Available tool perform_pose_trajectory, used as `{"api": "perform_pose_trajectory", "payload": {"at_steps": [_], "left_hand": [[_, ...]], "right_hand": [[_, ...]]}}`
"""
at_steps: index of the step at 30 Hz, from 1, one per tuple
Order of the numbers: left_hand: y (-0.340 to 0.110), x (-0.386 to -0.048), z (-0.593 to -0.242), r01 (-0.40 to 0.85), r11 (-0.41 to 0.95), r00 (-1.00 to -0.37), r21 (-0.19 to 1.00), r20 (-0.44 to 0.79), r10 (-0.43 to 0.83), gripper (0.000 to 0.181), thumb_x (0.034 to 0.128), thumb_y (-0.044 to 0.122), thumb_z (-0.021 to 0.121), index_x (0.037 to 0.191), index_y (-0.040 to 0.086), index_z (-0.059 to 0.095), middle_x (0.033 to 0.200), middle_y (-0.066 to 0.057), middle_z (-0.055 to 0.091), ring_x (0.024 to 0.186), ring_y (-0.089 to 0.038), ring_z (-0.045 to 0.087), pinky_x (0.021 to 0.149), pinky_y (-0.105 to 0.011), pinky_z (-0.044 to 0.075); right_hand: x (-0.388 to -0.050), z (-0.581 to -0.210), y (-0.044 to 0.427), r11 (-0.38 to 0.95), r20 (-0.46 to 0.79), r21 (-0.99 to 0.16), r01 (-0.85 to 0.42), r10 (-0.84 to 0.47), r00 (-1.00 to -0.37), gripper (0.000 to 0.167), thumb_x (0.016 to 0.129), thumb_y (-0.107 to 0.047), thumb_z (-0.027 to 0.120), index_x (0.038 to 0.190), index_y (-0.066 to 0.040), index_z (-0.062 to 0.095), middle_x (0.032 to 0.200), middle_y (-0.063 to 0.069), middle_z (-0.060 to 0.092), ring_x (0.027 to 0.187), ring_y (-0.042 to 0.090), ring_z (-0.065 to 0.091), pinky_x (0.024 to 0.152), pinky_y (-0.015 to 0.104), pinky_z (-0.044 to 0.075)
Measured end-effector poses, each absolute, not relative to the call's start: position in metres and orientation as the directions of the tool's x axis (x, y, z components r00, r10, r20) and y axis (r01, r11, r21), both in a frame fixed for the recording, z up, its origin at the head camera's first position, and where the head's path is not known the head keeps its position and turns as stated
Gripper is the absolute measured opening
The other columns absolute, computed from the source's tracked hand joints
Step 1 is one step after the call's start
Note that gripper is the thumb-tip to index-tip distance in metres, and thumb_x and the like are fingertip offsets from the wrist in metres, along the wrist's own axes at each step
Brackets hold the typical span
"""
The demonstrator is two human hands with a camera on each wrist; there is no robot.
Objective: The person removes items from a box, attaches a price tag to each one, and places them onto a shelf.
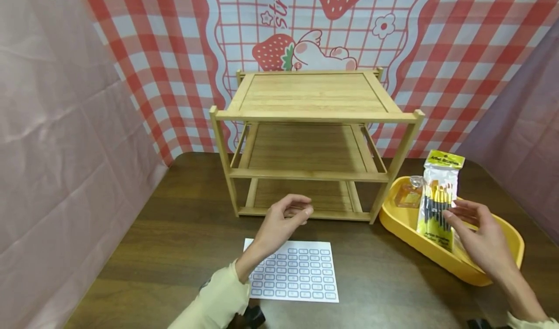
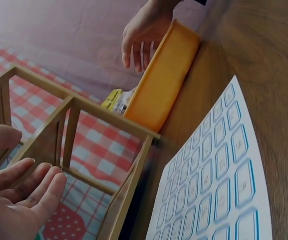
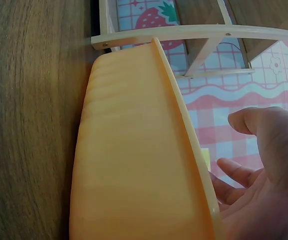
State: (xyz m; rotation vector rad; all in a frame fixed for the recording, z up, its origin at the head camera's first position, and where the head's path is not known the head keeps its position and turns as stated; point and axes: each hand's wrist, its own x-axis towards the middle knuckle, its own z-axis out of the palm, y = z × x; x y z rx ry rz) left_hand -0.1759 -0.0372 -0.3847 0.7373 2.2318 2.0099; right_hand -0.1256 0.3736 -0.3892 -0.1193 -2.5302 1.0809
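My left hand (image 1: 279, 224) hovers in front of the wooden shelf, above the far edge of a white label sheet (image 1: 301, 275), with loosely bent fingers and nothing in them. On the right, my right hand (image 1: 482, 237) hangs over a yellow bin (image 1: 430, 251), thumb and fingers apart. Its fingertips are beside a clear pack of paint brushes (image 1: 438, 200) with a yellow header, which leans upright in the bin; whether they touch it I cannot tell. Behind the pack sits a small perfume bottle (image 1: 409, 194). In the right wrist view, the bin's wall (image 3: 134, 150) hides most of the pack.
A three-tier wooden shelf (image 1: 310, 117) stands at the back middle of the brown table (image 1: 174, 251), its right front leg close to the bin. A red checked cloth (image 1: 174, 52) hangs behind, and pink cloth (image 1: 65, 125) hangs at the sides.
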Motion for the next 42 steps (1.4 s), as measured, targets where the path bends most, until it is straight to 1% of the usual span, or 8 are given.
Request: {"api": "perform_pose_trajectory", "payload": {"at_steps": [3, 9, 16, 22, 25, 28, 37, 42], "left_hand": [[-0.029, -0.177, -0.386, 0.315, 0.035, -0.879, 0.949, 0.277, 0.389, 0.029, 0.1043, 0.014, 0.063, 0.129, -0.001, 0.063, 0.120, -0.016, 0.069, 0.107, -0.039, 0.066, 0.086, -0.029, 0.058], [-0.012, -0.177, -0.388, 0.297, 0.009, -0.868, 0.955, 0.267, 0.419, 0.031, 0.1023, 0.014, 0.066, 0.128, -0.002, 0.063, 0.121, -0.015, 0.068, 0.111, -0.028, 0.066, 0.096, -0.029, 0.053], [0.005, -0.177, -0.391, 0.247, -0.004, -0.876, 0.969, 0.225, 0.426, 0.031, 0.0999, 0.014, 0.069, 0.128, 0.000, 0.065, 0.121, -0.012, 0.069, 0.109, -0.021, 0.066, 0.092, -0.027, 0.054], [0.017, -0.178, -0.398, 0.186, -0.029, -0.887, 0.982, 0.180, 0.424, 0.032, 0.0995, 0.015, 0.070, 0.128, 0.003, 0.066, 0.125, -0.015, 0.069, 0.109, -0.017, 0.067, 0.090, -0.025, 0.054], [0.024, -0.179, -0.401, 0.168, -0.046, -0.892, 0.985, 0.172, 0.417, 0.034, 0.0991, 0.015, 0.070, 0.130, 0.002, 0.066, 0.127, -0.017, 0.068, 0.111, -0.018, 0.067, 0.091, -0.025, 0.054], [0.029, -0.179, -0.403, 0.156, -0.057, -0.897, 0.986, 0.166, 0.409, 0.035, 0.0985, 0.015, 0.070, 0.131, 0.002, 0.065, 0.127, -0.016, 0.068, 0.111, -0.018, 0.067, 0.090, -0.025, 0.054], [0.052, -0.181, -0.408, 0.064, -0.202, -0.914, 0.977, 0.139, 0.381, 0.035, 0.0966, 0.003, 0.069, 0.129, -0.008, 0.062, 0.125, -0.025, 0.066, 0.108, -0.024, 0.069, 0.089, -0.027, 0.057], [0.061, -0.180, -0.410, 0.019, -0.253, -0.916, 0.967, 0.118, 0.383, 0.034, 0.0961, -0.001, 0.068, 0.128, -0.011, 0.061, 0.121, -0.026, 0.066, 0.104, -0.023, 0.070, 0.090, -0.030, 0.058]], "right_hand": [[-0.126, -0.391, 0.376, 0.690, 0.325, -0.718, -0.089, 0.220, -0.920, 0.051, 0.105, -0.020, 0.062, 0.138, 0.014, 0.044, 0.099, -0.035, 0.047, 0.093, -0.017, 0.040, 0.071, 0.002, 0.037], [-0.128, -0.393, 0.380, 0.684, 0.330, -0.723, -0.100, 0.214, -0.919, 0.052, 0.105, -0.020, 0.062, 0.138, 0.015, 0.043, 0.101, -0.033, 0.049, 0.094, -0.017, 0.041, 0.072, 0.002, 0.036], [-0.129, -0.391, 0.382, 0.697, 0.286, -0.714, -0.059, 0.215, -0.934, 0.055, 0.106, -0.023, 0.060, 0.141, 0.014, 0.041, 0.116, 0.011, 0.059, 0.094, -0.017, 0.038, 0.071, 0.003, 0.036], [-0.130, -0.390, 0.384, 0.690, 0.272, -0.722, -0.048, 0.220, -0.937, 0.055, 0.106, -0.024, 0.060, 0.141, 0.014, 0.041, 0.110, -0.008, 0.057, 0.093, -0.017, 0.039, 0.070, 0.003, 0.037], [-0.131, -0.391, 0.384, 0.691, 0.261, -0.721, -0.040, 0.217, -0.941, 0.056, 0.106, -0.025, 0.059, 0.142, 0.015, 0.040, 0.117, 0.014, 0.062, 0.093, -0.018, 0.037, 0.069, 0.004, 0.036], [-0.132, -0.391, 0.386, 0.694, 0.243, -0.719, -0.030, 0.211, -0.947, 0.058, 0.107, -0.026, 0.058, 0.143, 0.016, 0.038, 0.130, 0.038, 0.052, 0.093, -0.019, 0.036, 0.069, 0.004, 0.036], [-0.136, -0.393, 0.395, 0.708, 0.195, -0.706, 0.012, 0.210, -0.958, 0.064, 0.107, -0.032, 0.056, 0.145, 0.015, 0.035, 0.135, 0.040, 0.048, 0.093, -0.018, 0.035, 0.065, 0.005, 0.036], [-0.139, -0.395, 0.397, 0.714, 0.182, -0.700, 0.025, 0.212, -0.960, 0.065, 0.107, -0.033, 0.056, 0.146, 0.015, 0.035, 0.135, 0.040, 0.047, 0.096, -0.007, 0.042, 0.064, 0.006, 0.036]]}}
